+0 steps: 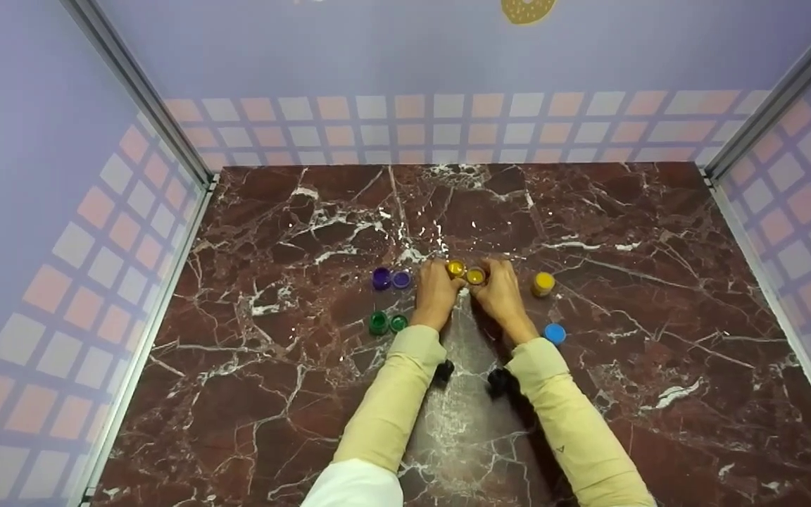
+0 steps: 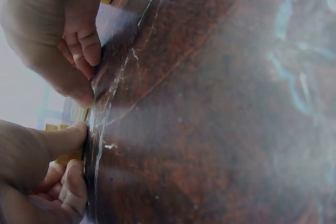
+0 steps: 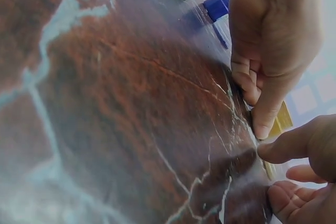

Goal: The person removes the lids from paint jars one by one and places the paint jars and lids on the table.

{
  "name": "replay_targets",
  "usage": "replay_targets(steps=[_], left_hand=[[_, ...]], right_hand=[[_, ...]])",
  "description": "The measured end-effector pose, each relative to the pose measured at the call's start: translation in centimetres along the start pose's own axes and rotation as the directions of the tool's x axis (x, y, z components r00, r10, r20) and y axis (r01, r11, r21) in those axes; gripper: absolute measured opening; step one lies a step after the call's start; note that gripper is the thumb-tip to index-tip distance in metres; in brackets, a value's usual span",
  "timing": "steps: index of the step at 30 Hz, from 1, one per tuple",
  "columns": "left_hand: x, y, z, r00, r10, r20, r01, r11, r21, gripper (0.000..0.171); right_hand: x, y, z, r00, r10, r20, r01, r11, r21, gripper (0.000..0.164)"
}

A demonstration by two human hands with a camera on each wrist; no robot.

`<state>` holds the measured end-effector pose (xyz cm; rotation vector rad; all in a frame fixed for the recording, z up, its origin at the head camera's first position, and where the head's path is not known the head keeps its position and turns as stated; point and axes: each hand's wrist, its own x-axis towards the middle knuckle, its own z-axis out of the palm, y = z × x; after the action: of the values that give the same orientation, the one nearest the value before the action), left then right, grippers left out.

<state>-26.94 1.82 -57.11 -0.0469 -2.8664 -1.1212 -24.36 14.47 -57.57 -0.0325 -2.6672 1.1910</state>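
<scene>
Side by side on the marble-patterned table, my two hands meet at a small paint jar and its lid. The left hand [image 1: 436,294] grips the open jar of yellow paint [image 1: 455,269], thumb and fingers at its side. The right hand [image 1: 502,292] pinches the round lid [image 1: 476,276], whose yellow-stained inner face points up. In the left wrist view, the left thumb [image 2: 65,141] crosses the yellow jar [image 2: 67,159] low at the left edge. The right wrist view shows the lid's thin edge [image 3: 269,170] at the right fingertips, much of it hidden.
Left of the hands stand an open purple jar [image 1: 381,279] with its lid [image 1: 402,280] and an open green jar [image 1: 378,323] with its lid [image 1: 398,323]. To the right are a closed yellow jar [image 1: 544,284] and a blue-topped jar [image 1: 554,333]. Patterned walls [image 1: 405,56] enclose the table.
</scene>
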Motion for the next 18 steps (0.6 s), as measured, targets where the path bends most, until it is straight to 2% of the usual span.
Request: replay_targets(steps=[9,14,18], left_hand=[[0.0,0.0,0.0,1.000,-0.006,0.003,0.006,1.000,-0.014,0.029],[-0.1,-0.1,0.1,1.000,-0.020,0.009,0.020,1.000,-0.008,0.029],[0.1,0.0,0.0,1.000,-0.007,0.004,0.007,1.000,-0.007,0.027]], right_hand=[[-1.0,-1.0,-1.5,0.997,0.034,0.075,-0.029,0.997,-0.066,0.047],[-2.0,-1.6,-2.7,0.994,0.030,0.104,-0.020,0.996,-0.092,0.043],[-2.5,-2.2,-3.8,0.994,0.015,0.107,0.000,0.991,-0.135,0.042]])
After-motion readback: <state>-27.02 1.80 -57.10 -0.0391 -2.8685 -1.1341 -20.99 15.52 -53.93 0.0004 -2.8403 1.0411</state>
